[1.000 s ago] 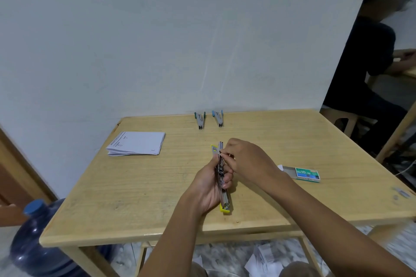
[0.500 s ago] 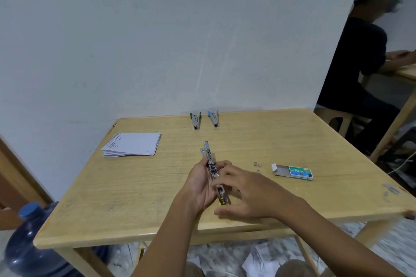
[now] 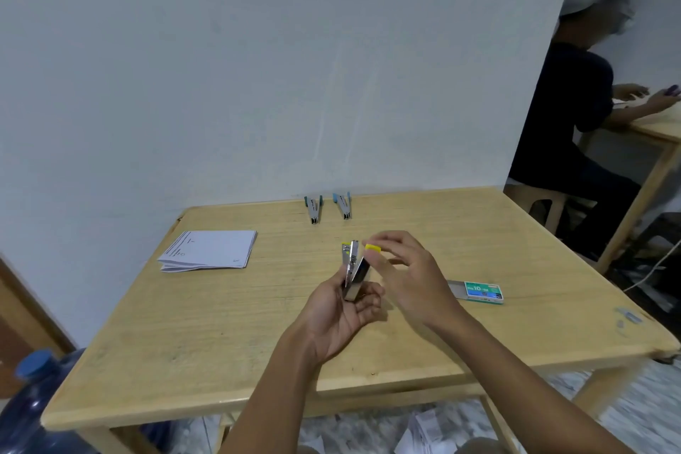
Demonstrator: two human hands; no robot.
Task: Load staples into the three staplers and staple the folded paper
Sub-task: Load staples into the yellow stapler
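**Small, hard and light**

The left hand [image 3: 342, 317] grips the bottom of a small silver metal stapler with yellow tips [image 3: 354, 271], above its palm. The right hand [image 3: 409, 269] pinches the top tip. Probably slippery; hold its sides.

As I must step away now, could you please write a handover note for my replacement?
Left hand grips the yellow stapler, half open; right hand pinches its yellow tip.
Green stapler and blue stapler lie at the table's far edge; paper left, staple box right.
Done: nothing sure; staples inside unseen.
Left: shut this one, load the others, staple the paper.
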